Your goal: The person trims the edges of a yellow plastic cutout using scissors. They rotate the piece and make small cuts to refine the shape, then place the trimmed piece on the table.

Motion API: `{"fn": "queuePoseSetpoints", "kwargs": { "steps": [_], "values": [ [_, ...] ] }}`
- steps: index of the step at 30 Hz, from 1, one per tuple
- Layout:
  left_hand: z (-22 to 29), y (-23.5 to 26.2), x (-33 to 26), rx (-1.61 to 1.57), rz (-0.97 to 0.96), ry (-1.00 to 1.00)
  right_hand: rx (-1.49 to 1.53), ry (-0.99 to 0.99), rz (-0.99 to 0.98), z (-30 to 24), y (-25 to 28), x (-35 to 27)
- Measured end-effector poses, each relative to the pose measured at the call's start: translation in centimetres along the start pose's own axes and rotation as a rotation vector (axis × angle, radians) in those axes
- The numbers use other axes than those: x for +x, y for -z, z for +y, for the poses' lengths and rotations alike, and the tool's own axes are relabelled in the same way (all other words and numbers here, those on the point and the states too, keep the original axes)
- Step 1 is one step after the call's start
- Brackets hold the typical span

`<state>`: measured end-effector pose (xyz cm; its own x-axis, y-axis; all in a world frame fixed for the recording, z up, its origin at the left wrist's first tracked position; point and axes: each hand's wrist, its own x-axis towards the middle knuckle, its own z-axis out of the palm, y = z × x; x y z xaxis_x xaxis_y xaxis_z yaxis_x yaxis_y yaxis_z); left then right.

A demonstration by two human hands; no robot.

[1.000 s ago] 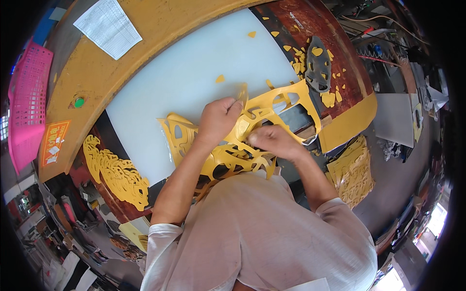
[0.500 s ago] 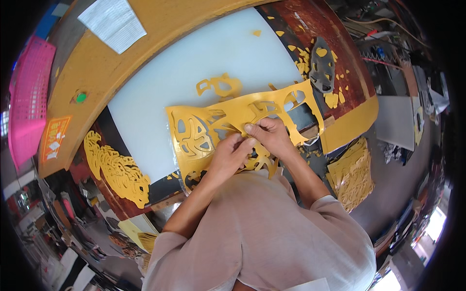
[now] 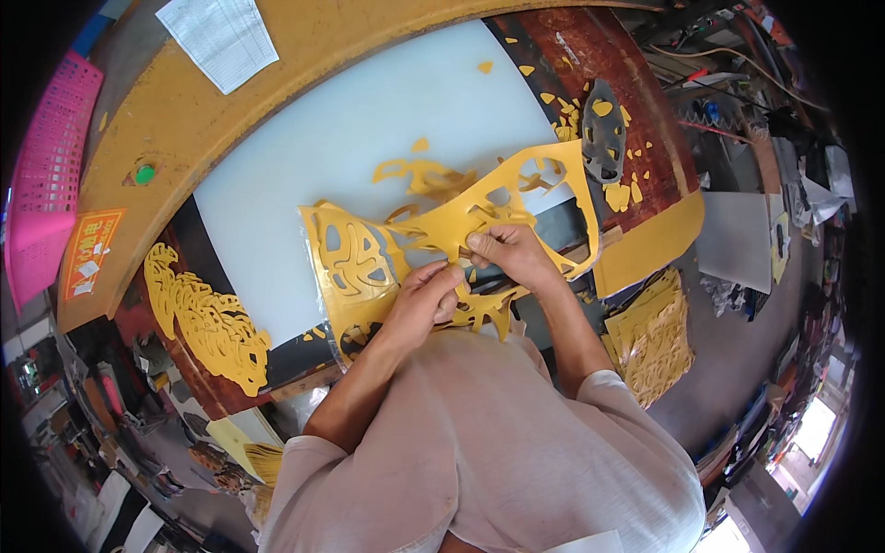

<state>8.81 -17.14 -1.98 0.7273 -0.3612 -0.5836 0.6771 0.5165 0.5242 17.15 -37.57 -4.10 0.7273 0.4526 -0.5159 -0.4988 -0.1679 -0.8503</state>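
Note:
A yellow cut-out sheet point(image 3: 350, 263) with ornamental openwork lies across the near edge of a white board point(image 3: 341, 138). My left hand point(image 3: 424, 300) pinches the sheet's lower middle part. Just to its right, my right hand point(image 3: 507, 253) grips the same sheet between thumb and fingers. The two hands almost touch. A loose yellow cut-out piece point(image 3: 419, 175) rests on the white board just beyond the sheet.
A finished yellow openwork shape point(image 3: 207, 323) lies at the left on dark backing. Small yellow scraps point(image 3: 613, 194) and a grey oval piece point(image 3: 604, 129) lie at the right. A stack of yellow sheets point(image 3: 654, 336) sits lower right. A pink basket point(image 3: 46, 175) and a paper point(image 3: 221, 37) are far left.
My left hand came back from the white board to the sheet beside my right hand. A loose yellow piece now lies on the board. The sheet has been drawn nearer.

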Motion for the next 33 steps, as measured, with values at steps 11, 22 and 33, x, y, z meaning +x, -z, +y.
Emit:
{"fn": "queuePoseSetpoints", "kwargs": {
  "steps": [11, 22, 33],
  "values": [
    [0.2, -0.9, 3.1, -0.346, 0.197, -0.151, -0.153, 0.052, -0.049, -2.3, 0.4, -1.1],
    [1.2, 0.3, 3.0, -0.360, 0.101, 0.038, -0.686, 0.206, -0.148, -11.1, 1.2, -0.8],
    [-0.8, 1.0, 3.5, -0.350, -0.205, 0.119, -0.823, 1.065, 0.535, -36.1, 1.6, 17.2]
  ]
}}
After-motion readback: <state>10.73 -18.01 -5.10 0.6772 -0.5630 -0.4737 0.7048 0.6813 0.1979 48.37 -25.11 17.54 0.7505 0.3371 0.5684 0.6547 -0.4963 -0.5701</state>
